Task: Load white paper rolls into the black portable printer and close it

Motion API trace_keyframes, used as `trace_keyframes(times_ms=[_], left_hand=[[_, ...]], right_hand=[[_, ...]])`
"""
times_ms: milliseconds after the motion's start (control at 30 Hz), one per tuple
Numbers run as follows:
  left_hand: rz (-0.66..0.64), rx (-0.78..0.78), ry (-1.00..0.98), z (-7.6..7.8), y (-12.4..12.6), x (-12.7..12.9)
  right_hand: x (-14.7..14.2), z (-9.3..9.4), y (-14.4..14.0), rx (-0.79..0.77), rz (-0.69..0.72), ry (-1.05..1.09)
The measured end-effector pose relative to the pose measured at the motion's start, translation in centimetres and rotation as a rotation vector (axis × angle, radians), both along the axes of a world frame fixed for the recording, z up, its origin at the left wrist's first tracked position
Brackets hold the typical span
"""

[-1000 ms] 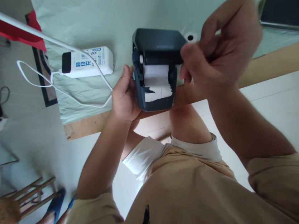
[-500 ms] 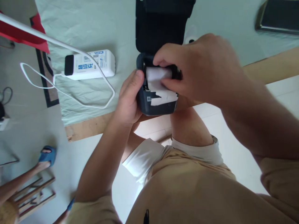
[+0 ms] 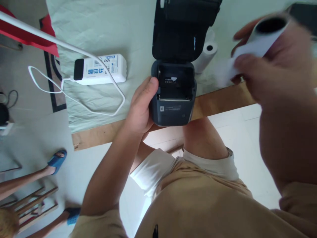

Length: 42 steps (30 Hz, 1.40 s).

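Observation:
A dark portable label printer (image 3: pixel 170 110) is held at the table's front edge by my left hand (image 3: pixel 143 104), thumb over its left side and fingers beneath. Its black lid (image 3: pixel 178 36) is swung up and back, and the paper bay shows bare apart from a small white scrap. Off to the right, my right hand (image 3: pixel 277 62) grips a white paper roll (image 3: pixel 264 44) with a dark hollow core; a blurred loose end of paper trails to the left. Another white roll (image 3: pixel 206 56) lies on the cloth beside the lid, with a further white round thing partly behind it.
A white power bank (image 3: pixel 106 68) with a white cable (image 3: pixel 99 114) lies left on the green cloth (image 3: pixel 133 19). At the top right sits a dark box-like object (image 3: pixel 303 16). The table's wooden edge (image 3: pixel 94 136) runs in front. Another person's feet in blue slippers (image 3: pixel 58 161) are at lower left.
My right hand has lifted the paper roll out of the printer and carried it right, blurred by motion. The torn strip no longer covers the printer's front. My left hand keeps its hold.

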<state>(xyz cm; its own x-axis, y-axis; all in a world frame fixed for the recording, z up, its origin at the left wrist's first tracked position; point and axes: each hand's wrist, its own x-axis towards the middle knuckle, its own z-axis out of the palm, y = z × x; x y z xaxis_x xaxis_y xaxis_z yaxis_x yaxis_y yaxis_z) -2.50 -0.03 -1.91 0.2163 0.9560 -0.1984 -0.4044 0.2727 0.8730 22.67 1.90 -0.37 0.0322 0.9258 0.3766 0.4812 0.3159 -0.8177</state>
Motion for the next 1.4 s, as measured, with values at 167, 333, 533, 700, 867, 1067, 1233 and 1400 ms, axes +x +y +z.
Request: trace_keyframes(times_ms=[167, 333, 533, 700, 867, 1067, 1233, 1400], left_hand=[[-0.040, 0.013, -0.012, 0.0, 0.2, -0.4], [-0.037, 0.002, 0.036, 0.3, 0.2, -0.4], [-0.038, 0.021, 0.003, 0.2, 0.2, -0.5], [-0.033, 0.010, 0.048, 0.3, 0.3, -0.6], [-0.022, 0.001, 0.013, 0.3, 0.3, -0.5], [-0.010, -0.023, 0.014, 0.2, 0.0, -0.3], [-0.030, -0.004, -0.010, -0.1, 0.1, -0.5], [-0.038, 0.003, -0.065, -0.3, 0.2, -0.7]], right_hand=[[1.0, -0.9, 0.7, 0.163, -0.113, -0.323], [2.3, -1.4, 2.8, 0.243, -0.252, -0.330], [3.5, -3.6, 4.3, 0.049, -0.300, -0.479], [0.5, -0.2, 1.1, 0.456, -0.095, -0.500], [-4.1, -0.9, 0.7, 0.452, -0.029, -0.402], [-4.9, -3.3, 1.7, 0.092, -0.070, -0.402], [-4.5, -3.1, 1.9, 0.142, 0.055, -0.336], [-4.3, -3.1, 2.1, 0.094, -0.050, -0.365]])
